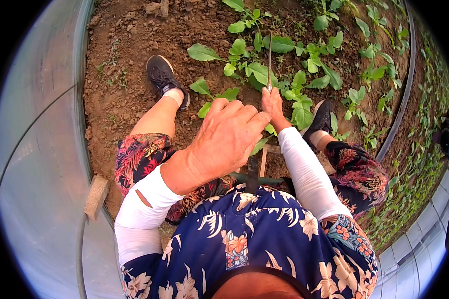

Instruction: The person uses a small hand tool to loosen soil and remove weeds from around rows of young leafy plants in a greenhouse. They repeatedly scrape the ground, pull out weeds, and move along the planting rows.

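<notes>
My left hand (pixel 228 140) is raised in front of my body, its back to the camera and its fingers curled; whether anything is inside them is hidden. Farther forward and to the right, my right hand (pixel 272 104) grips the handle end of a thin metal hand hoe (pixel 270 61). The tool's shaft points away from me, and its bent tip lies among leafy green seedlings (pixel 260 73). Broad-leaved plants stand in the brown soil around the tool and beside my right hand. White sleeves cover both forearms.
Plastic greenhouse sheeting (pixel 41 149) rises at the left, with a brick-like block (pixel 96 196) beside it. My shoes (pixel 161 73) rest on the soil to either side. A dark hose (pixel 402 101) curves along the right, past more plants. Part of a wooden frame (pixel 263 162) shows below me.
</notes>
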A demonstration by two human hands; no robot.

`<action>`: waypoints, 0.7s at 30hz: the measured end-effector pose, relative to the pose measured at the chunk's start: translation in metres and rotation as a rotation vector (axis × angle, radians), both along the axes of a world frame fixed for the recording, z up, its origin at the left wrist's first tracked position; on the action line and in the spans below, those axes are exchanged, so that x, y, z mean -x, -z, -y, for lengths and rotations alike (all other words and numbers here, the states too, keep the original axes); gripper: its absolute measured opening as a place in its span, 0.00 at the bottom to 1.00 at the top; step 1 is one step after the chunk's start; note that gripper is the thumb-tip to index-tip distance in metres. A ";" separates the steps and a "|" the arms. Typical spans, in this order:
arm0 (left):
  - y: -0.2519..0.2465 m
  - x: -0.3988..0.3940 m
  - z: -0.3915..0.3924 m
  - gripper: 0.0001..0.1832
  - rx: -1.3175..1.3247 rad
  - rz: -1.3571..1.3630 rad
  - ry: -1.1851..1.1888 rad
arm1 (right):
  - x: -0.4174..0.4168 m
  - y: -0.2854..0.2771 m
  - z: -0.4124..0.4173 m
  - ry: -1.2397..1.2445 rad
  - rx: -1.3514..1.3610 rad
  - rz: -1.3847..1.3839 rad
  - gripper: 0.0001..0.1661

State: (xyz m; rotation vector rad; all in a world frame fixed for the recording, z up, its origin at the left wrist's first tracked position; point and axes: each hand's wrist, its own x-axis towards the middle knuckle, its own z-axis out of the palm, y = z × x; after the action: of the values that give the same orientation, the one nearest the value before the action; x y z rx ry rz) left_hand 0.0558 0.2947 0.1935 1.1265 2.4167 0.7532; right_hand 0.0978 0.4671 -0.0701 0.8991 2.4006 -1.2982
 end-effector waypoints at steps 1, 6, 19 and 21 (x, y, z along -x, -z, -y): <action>0.000 0.000 0.000 0.21 -0.007 -0.002 0.000 | -0.001 0.001 0.000 0.004 -0.014 -0.009 0.24; 0.001 0.000 -0.002 0.20 -0.017 0.004 0.008 | 0.010 0.008 -0.004 -0.050 -0.019 -0.006 0.23; 0.006 -0.001 -0.004 0.22 0.004 -0.031 0.026 | -0.025 0.018 -0.030 -0.127 -0.076 -0.004 0.19; 0.007 -0.002 -0.005 0.22 0.000 -0.027 0.028 | -0.034 0.021 -0.032 -0.146 -0.035 0.050 0.19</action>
State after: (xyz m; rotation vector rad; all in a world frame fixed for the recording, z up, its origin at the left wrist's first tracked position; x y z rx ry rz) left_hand 0.0575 0.2994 0.1863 1.1760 2.4178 0.7330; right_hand 0.1318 0.4988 -0.0908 0.7407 2.4069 -1.1704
